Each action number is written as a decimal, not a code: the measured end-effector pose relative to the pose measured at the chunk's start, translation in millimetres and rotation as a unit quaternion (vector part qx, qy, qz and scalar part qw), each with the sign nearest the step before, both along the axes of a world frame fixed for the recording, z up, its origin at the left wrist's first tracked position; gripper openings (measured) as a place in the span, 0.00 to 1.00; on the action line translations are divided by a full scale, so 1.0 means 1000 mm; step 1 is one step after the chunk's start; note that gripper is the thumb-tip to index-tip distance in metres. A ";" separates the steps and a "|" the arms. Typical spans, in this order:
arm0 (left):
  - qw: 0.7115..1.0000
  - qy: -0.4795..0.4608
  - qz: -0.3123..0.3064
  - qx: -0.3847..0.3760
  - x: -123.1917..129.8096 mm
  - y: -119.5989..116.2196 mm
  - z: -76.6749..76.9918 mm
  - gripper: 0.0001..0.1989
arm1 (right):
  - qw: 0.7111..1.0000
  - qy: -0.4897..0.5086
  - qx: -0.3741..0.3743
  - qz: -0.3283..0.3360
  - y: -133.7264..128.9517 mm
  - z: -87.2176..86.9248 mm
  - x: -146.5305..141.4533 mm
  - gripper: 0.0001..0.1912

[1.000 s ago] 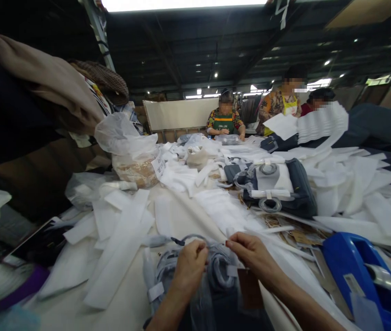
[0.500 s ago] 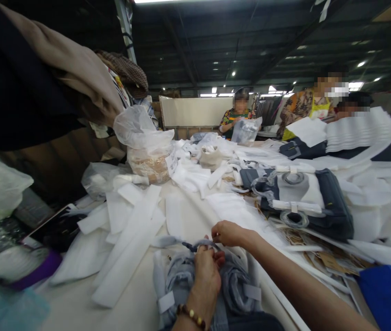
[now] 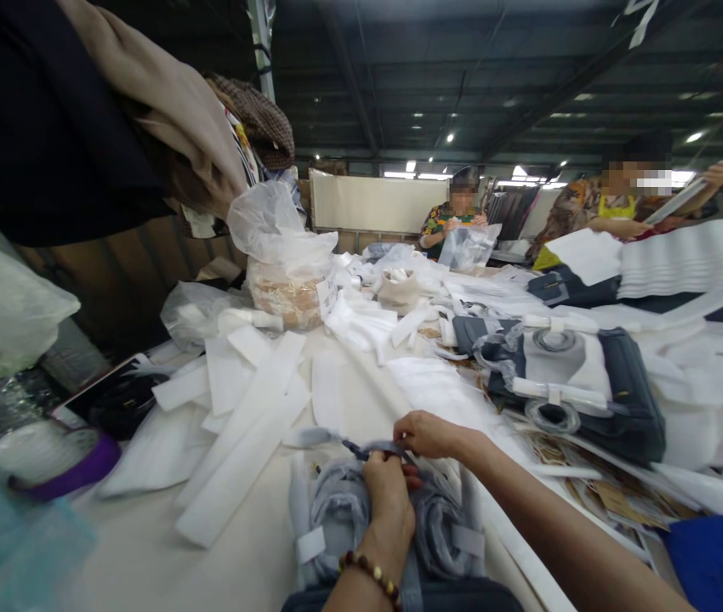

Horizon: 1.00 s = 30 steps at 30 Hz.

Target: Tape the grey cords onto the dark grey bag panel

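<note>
A dark grey-blue bag (image 3: 451,593) lies in front of me, with coiled straps (image 3: 441,527) wrapped in clear film on its top. My left hand (image 3: 390,493), a bead bracelet at its wrist, is over the middle of the bag with fingers bent closed around a dark strap (image 3: 355,448). My right hand (image 3: 429,433) pinches the far end of that strap, close beside the left fingertips. White tape tabs (image 3: 310,544) hold the wrapping at the sides. The left fingertips are partly hidden behind the hand.
White foam strips (image 3: 253,425) lie to the left. Another wrapped bag (image 3: 629,391) rests at the right, above a blue plastic object (image 3: 719,561). A bagged bundle (image 3: 291,297) stands farther back. Two co-workers are across the table, one holding a clear bag (image 3: 469,245).
The view has shifted slightly. Both my hands stay at the strap with little movement. At the far right a co-worker has raised a hand with a long pale strip.
</note>
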<state>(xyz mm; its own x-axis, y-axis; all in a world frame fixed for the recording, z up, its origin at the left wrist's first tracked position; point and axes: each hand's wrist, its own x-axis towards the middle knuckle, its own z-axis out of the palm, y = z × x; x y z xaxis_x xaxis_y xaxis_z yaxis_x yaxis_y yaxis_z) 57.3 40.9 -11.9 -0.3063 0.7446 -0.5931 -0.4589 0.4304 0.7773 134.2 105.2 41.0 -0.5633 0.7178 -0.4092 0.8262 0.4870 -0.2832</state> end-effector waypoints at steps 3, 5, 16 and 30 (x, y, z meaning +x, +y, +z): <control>1.000 0.018 -0.005 0.001 0.001 0.000 0.000 0.09 | 0.999 -0.023 0.028 0.000 -0.003 0.002 0.000 0.10; 0.999 0.030 -0.007 0.011 0.001 -0.001 0.001 0.09 | 0.998 -0.042 0.055 -0.001 -0.008 0.005 0.001 0.10; 0.991 0.054 0.006 0.122 -0.007 -0.026 0.009 0.08 | 0.975 -0.118 0.180 0.063 -0.025 0.022 0.001 0.05; 0.978 -0.064 -0.036 0.196 -0.025 -0.036 0.012 0.11 | 0.974 -0.131 0.184 0.018 -0.022 0.036 -0.001 0.12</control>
